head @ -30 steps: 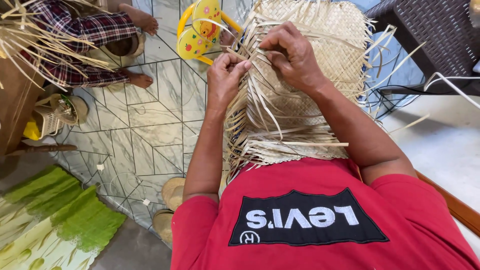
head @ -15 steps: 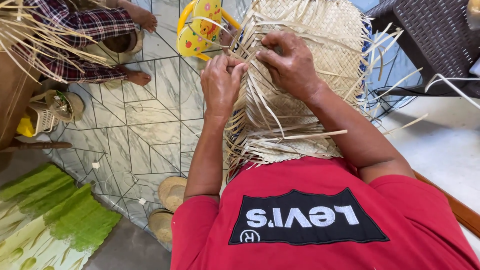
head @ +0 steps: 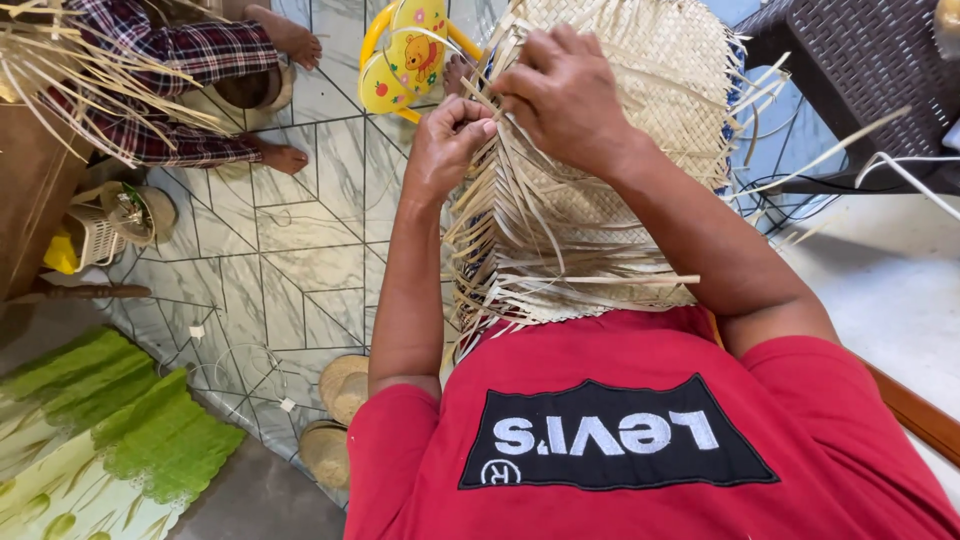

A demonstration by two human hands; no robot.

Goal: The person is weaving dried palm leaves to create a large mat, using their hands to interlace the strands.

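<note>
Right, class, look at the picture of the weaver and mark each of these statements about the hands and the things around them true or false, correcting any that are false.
1. Both hands work on a pale woven straw mat. True.
2. The left hand is closed in a fist on loose strips at the mat's edge. True.
3. The right hand rests flat on the floor. False: it lies on the mat, fingers bent over the weave.
4. The person wears a blue shirt. False: the shirt is red.
5. A small yellow plastic chair stands on the tiled floor beyond the hands. True.
6. The second person nearby wears boots. False: the feet are bare.
</note>
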